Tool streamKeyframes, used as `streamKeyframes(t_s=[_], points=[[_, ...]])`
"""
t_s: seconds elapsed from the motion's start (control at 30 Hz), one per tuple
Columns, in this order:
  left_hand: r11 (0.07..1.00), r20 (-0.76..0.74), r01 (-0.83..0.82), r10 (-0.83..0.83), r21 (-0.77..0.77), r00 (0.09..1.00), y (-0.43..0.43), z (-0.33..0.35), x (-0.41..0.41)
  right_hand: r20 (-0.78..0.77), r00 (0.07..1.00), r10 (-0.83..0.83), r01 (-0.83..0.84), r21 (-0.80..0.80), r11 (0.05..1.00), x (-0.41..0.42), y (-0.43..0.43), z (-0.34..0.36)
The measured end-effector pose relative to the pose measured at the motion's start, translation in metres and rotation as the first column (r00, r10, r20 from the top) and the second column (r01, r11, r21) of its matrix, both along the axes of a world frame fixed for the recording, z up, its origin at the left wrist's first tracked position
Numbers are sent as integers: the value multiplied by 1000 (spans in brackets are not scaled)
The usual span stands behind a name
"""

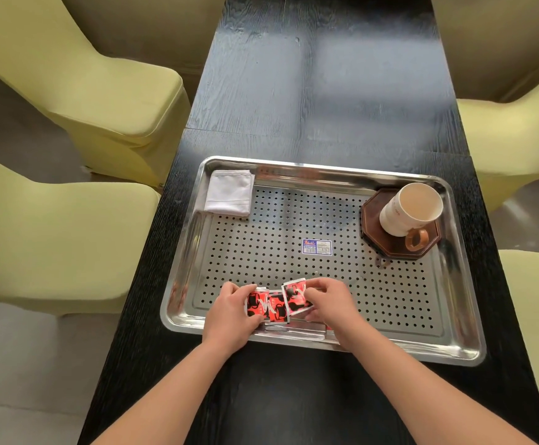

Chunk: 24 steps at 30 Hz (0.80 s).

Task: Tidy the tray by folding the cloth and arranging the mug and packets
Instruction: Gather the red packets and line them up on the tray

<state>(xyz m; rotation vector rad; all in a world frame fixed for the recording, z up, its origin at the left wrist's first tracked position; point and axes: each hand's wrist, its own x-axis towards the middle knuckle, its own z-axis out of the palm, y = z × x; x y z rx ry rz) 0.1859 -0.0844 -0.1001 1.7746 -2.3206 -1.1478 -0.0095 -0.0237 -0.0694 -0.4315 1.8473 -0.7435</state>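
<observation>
At tray [460, 319] near edge, left hand [229, 316], right hand [329, 303] pinching red packets [269, 308]; print unreadable

I see the perforated middle of the tray [261, 248] lying bare, with only a flat sticker [317, 246] on it, so a hand could cross there freely. The corners are the tight spots: the folded cloth [229, 192] fills the far left corner, and the mug [409, 208] stands on its coaster [377, 226] in the far right. At the near rim my two hands [229, 311] [329, 301] and the packets [266, 306] block the way, while the dark table [319, 91] beyond the tray is open.
</observation>
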Motion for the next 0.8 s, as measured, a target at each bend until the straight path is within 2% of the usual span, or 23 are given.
streamKeyframes(t_s=[0.07, 0.13, 0.2, 0.23, 0.3, 0.4, 0.57, 0.7, 0.8], points=[[1000, -3, -6, 6, 5, 1000, -1, 0, 1, -17, 999, 51, -50, 38, 998, 8, -2, -2], [1000, -6, -9, 9, 8, 1000, -1, 0, 1, -176, 951, 253, -239, 94, 966, 15, -1, -7], [1000, -17, -14, 14, 14, 1000, -2, -1, 2, -396, 787, 473, -432, 194, 881, 21, 0, -10], [1000, -23, -15, 15, 16, 1000, -2, -1, 2, -467, 720, 513, -464, 225, 857, 23, 1, -10], [1000, -24, -9, 9, 18, 1000, -2, 0, 2, -514, 696, 502, -459, 220, 861, 25, 2, -10], [1000, -29, -4, 4, 30, 1000, -2, -1, 3, -500, 744, 442, -411, 179, 894, 27, 3, -11], [998, -53, -2, 5, 59, 999, -4, -2, 4, -500, 736, 456, -442, 156, 884, 34, 4, -13], [992, -99, -73, 84, 105, 992, -8, -3, 4, -558, 773, 304, -334, 51, 941, 18, 12, -8], [986, -117, -106, 121, 126, 986, -10, -4, 4, -650, 726, 225, -259, 44, 965, -11, 26, -7]])
